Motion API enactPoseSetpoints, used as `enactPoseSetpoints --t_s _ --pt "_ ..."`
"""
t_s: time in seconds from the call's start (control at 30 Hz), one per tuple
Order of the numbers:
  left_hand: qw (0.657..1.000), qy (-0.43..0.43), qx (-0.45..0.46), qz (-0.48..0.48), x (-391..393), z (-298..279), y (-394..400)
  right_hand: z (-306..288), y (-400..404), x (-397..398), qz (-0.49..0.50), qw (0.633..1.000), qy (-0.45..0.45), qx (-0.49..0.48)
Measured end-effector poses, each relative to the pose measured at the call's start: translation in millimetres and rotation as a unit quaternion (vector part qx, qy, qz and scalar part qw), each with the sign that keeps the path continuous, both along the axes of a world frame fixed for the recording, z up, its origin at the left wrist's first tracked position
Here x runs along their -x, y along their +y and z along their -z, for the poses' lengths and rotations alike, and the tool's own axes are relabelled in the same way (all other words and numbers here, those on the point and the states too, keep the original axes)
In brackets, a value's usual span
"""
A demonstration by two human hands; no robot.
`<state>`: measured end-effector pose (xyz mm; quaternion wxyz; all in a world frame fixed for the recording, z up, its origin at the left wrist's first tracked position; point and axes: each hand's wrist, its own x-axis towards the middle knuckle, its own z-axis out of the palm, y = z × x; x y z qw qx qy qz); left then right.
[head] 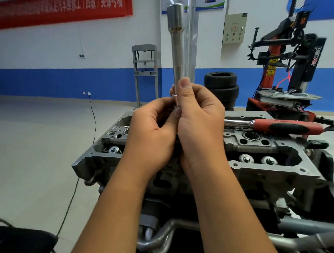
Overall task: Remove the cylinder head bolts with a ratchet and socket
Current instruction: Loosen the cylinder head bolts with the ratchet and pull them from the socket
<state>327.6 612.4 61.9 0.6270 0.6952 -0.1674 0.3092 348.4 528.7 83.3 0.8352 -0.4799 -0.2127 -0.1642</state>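
Currently both hands grip the extension bar (178, 69) low down: right hand (198, 123) curled round it, left hand (153, 130) pinching its base. Long axis upright, socket (175, 17) topmost. Ratchet (281, 126) lies just right of right hand, on cylinder head (258, 157).

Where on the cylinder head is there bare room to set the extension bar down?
Free: the flat machined rim nearest the person, right of the right hand and below the valve springs. Crowded: the far right edge holds the ratchet; both hands cover the middle, holding the extension bar upright; left hand hides the left bores.
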Motion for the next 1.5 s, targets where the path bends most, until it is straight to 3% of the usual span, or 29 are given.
enactPoseSetpoints --t_s 0.17,0.4,0.67,0.87,1.07,1.17,1.27,1.5 --pt "0.997 -0.017 0.011 -0.077 -1.7 3.5 -1.9 1.8 0.3 3.2 -0.004 1.000 0.001 0.009" --pt "0.998 0.016 -0.006 0.061 -1.0 1.1 2.6 2.0 -2.2 -1.0 0.020 1.000 -0.002 -0.012" --pt "1.000 -0.014 0.011 -0.007 -2.4 3.7 0.6 1.8 0.5 1.6 0.012 1.000 0.005 -0.004" --pt "0.998 0.012 0.000 0.064 -2.6 0.9 3.4 0.5 -2.2 -1.1 -0.012 1.000 0.002 -0.003" --pt "1.000 -0.013 0.004 -0.027 -4.3 4.3 1.3 1.0 -0.3 0.8 -0.024 1.000 0.016 -0.007" --pt "0.999 -0.011 -0.016 0.028 -3.1 2.8 2.0 0.7 -1.0 -0.5 -0.003 1.000 0.006 -0.010" --pt "0.996 0.014 0.020 0.082 0.2 -0.1 3.2 0.6 -1.4 -2.6 -0.011 1.000 0.010 -0.002" --pt "0.999 -0.009 0.038 0.009 -1.2 2.2 3.2 1.5 -0.8 0.9 -0.022 1.000 0.003 0.015"
